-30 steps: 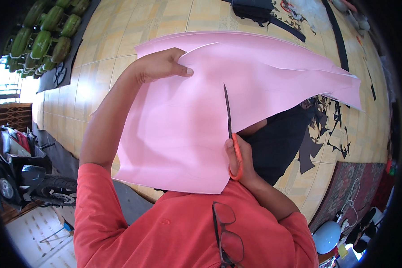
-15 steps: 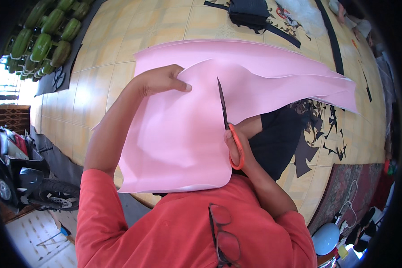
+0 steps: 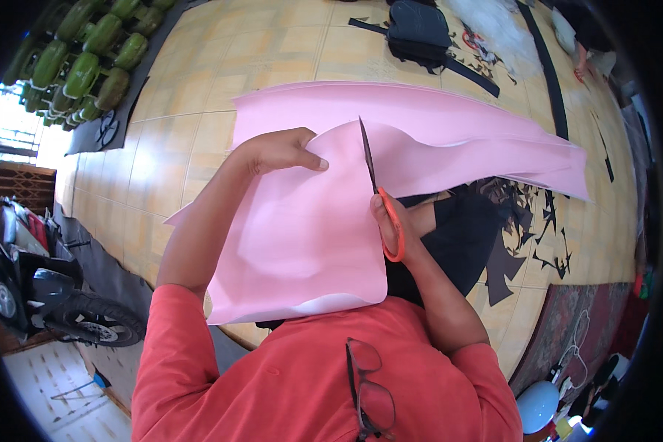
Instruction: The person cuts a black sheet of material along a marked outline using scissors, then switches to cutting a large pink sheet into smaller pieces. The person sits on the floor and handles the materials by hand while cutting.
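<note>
A large pink sheet [image 3: 302,228] with a white underside lies over my lap, and its far part spreads across the floor. My left hand [image 3: 291,153] grips the raised fold of the sheet, thumb on top and fingers hidden underneath. In my right hand [image 3: 394,221] is a pair of scissors [image 3: 369,158] with orange handles and dark blades. The blades point away from me along the sheet's right side, their tip at the raised far edge of the fold. The nearer portion of the sheet ends in a straight right edge beside the scissors.
Dark offcuts [image 3: 502,269] litter the tiled floor at right. A black bag [image 3: 418,33] with straps lies at the far side. Green gas cylinders [image 3: 81,70] are stacked far left, above a motorcycle [image 3: 66,309]. Another person's hand [image 3: 580,70] shows far right.
The scissors have moved slightly forward along the sheet, so their tip now meets the fold's far edge. My left hand still grips the sheet, and the whole view has shifted a little.
</note>
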